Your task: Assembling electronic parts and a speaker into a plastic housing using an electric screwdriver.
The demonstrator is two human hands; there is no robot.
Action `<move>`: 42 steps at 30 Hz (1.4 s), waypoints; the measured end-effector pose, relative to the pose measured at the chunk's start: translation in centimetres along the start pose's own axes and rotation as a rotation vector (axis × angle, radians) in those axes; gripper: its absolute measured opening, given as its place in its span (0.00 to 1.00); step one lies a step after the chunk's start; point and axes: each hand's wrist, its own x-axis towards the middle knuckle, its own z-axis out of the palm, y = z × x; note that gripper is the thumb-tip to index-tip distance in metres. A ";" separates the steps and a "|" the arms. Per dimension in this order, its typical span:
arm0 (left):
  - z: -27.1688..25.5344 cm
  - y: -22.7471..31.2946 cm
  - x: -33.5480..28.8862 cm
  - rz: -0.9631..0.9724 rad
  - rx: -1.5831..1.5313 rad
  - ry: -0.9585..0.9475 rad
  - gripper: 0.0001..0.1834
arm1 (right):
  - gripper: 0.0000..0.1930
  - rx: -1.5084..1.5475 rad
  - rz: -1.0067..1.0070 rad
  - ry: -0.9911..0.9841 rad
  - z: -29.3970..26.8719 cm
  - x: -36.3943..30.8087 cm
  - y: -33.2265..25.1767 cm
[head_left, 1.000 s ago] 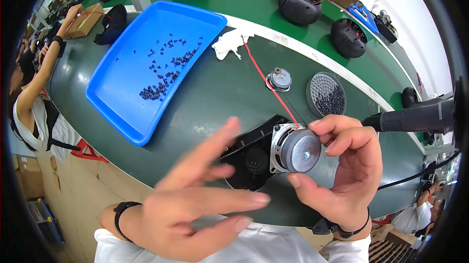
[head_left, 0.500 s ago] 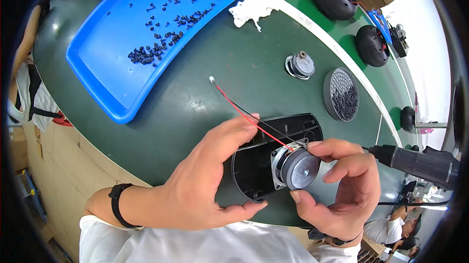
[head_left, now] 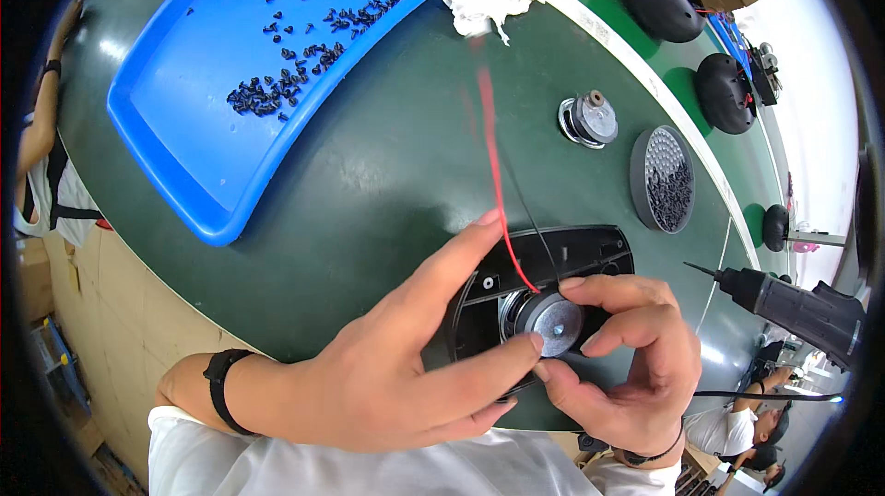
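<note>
A small round speaker (head_left: 555, 323) with a grey magnet sits on the opening of a black plastic panel (head_left: 590, 250), within the panel's outline. My right hand (head_left: 636, 344) grips the speaker's magnet by its edge, thumb below and bent fingers above. With its fingers spread along the panel's left side, my left hand (head_left: 387, 358) holds the panel, and one fingertip presses on the speaker. A red wire (head_left: 499, 184) and a black one rise from the speaker, their far end smeared by motion. Part of the panel is hidden under my hands.
A blue tray (head_left: 175, 159) of black screws lies at the far left. Beyond my hands are a white crumpled cloth (head_left: 489, 5), a second speaker (head_left: 590, 118) and a grey bowl (head_left: 643, 206) of screws. An electric screwdriver (head_left: 784, 307) is at the right. Other people sit at both sides.
The speaker has shifted left and down onto the panel's opening with my right hand. One of my left fingers has come onto the magnet. The wires have swung upright.
</note>
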 end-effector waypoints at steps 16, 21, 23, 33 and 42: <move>0.1 -0.5 0.0 -0.038 0.022 -0.057 0.22 | 0.21 -0.326 0.074 -0.006 0.9 -0.1 -1.0; 0.0 -0.8 0.0 -0.024 0.052 -0.025 0.21 | 0.21 -0.185 0.131 -0.035 0.7 -0.5 -0.1; 0.1 -0.8 0.0 0.012 0.084 -0.034 0.21 | 0.21 -0.172 0.156 -0.009 0.8 -0.8 -0.3; 0.2 -0.9 0.3 0.044 0.138 -0.036 0.21 | 0.22 -0.200 0.212 0.059 1.5 -0.3 -0.9; 0.2 -0.8 0.5 0.012 0.100 -0.032 0.21 | 0.23 -0.059 0.219 0.120 1.6 -0.5 -0.1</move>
